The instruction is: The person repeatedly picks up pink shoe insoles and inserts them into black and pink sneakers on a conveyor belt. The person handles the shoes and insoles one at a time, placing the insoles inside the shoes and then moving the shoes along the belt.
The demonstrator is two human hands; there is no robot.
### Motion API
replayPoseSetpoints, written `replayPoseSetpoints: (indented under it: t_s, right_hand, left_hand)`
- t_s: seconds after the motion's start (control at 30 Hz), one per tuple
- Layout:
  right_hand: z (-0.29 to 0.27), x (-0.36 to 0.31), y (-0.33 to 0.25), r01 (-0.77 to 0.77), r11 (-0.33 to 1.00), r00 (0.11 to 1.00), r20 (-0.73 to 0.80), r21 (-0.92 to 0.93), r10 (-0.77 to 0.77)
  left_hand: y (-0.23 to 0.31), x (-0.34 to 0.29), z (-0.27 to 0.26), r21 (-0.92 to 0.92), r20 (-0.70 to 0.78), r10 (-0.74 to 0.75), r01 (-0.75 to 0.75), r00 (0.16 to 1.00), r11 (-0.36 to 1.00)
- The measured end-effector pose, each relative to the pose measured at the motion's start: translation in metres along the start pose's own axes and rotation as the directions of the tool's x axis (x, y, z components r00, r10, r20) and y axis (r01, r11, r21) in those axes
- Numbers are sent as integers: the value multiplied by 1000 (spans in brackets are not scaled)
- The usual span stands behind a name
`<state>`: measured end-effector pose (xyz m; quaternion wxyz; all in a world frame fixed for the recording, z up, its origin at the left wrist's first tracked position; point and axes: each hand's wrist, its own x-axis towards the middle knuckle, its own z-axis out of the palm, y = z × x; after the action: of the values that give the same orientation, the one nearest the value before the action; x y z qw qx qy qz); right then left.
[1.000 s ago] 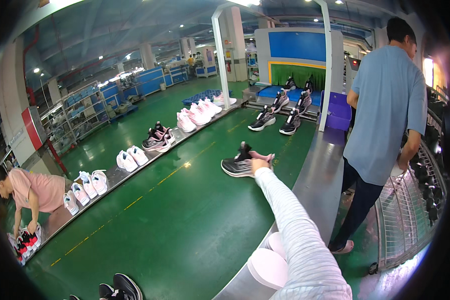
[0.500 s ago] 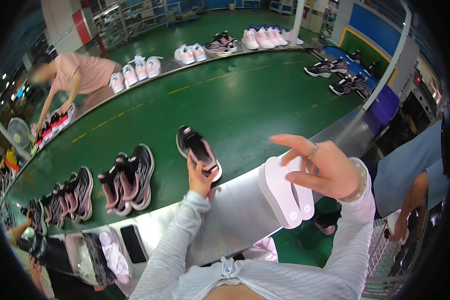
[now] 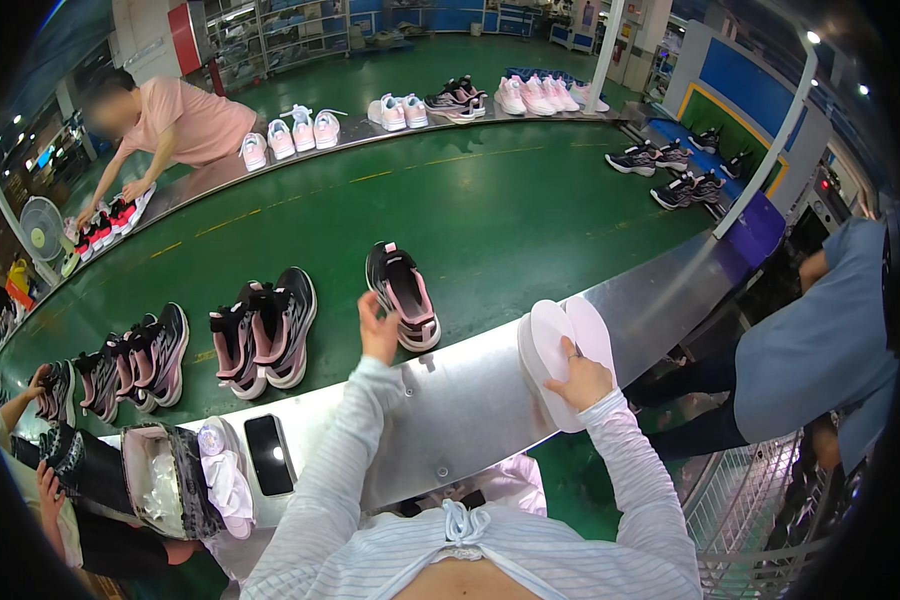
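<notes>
A black sneaker with a pink lining (image 3: 422, 318) sits on the green belt in front of me. Just left of its heel is my left hand (image 3: 377, 330), fingers apart, with nothing held in it; whether a fingertip touches the shoe I cannot tell. To the right, two stacks of pale pink insoles (image 3: 543, 350) lie side by side on the metal edge. My right hand (image 3: 583, 382) is closed around the near part of the right stack, thumb side on the top faces. How many insoles its fingers hold is hidden.
Black-and-pink sneakers (image 3: 288, 325) stand in a row at left. A phone (image 3: 268, 455), a white cloth-like bundle (image 3: 225, 480) and a lined box (image 3: 155, 440) lie on the near edge. A co-worker in blue (image 3: 820, 340) stands at right beside a wire cart (image 3: 745, 510).
My right hand has come down from above the insoles and closed on them. My left hand has let go of the sneaker, which now stands straighter on the belt.
</notes>
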<state>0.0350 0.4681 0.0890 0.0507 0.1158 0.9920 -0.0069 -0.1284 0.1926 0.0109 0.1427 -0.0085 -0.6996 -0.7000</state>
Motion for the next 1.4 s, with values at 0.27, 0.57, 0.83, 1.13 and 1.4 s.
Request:
replayPoseSetpoints:
  t_s: [0.27,0.57,0.83,1.13,1.4]
  right_hand:
    - [-55,9,-47,364,924,866,-408,115,-290]
    - [-89,83,-191,548,835,832,141,-48,-537]
    - [-2,150,-292,132,973,991,10,187,-137]
    - [-8,161,-271,178,945,983,-12,273,-182]
    - [17,157,-281,203,933,976,12,296,-217]
  left_hand:
    - [13,81,5,412,73,87,-109,994,904]
    - [-28,90,-2,259,316,75,-162,946,952]
    - [-103,108,-34,-495,307,39,124,951,860]
    - [-100,108,-39,-292,419,150,-24,895,956]
    - [-66,93,-45,-193,470,118,-29,875,981]
